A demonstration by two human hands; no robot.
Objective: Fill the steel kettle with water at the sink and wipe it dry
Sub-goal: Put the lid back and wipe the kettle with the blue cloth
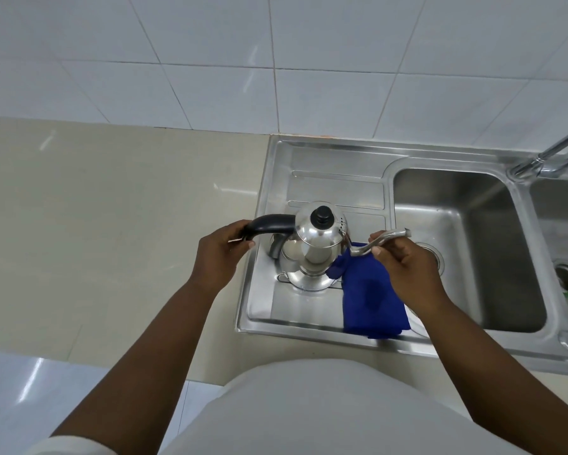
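Note:
The steel kettle (313, 254) stands upright on the sink's drainboard (325, 185), its lid with a black knob in place. My left hand (222, 249) grips the end of its black handle at the left. My right hand (404, 262) pinches the thin curved steel spout, which points right toward the basin. A blue cloth (371, 300) lies on the drainboard just right of the kettle, partly under my right wrist.
The left basin (466, 244) of the steel sink lies right of the drainboard, with a second basin (561, 238) at the far right. A steel tap (551, 156) reaches in from the upper right. Beige countertop (112, 208) spreads to the left, white tiled wall behind.

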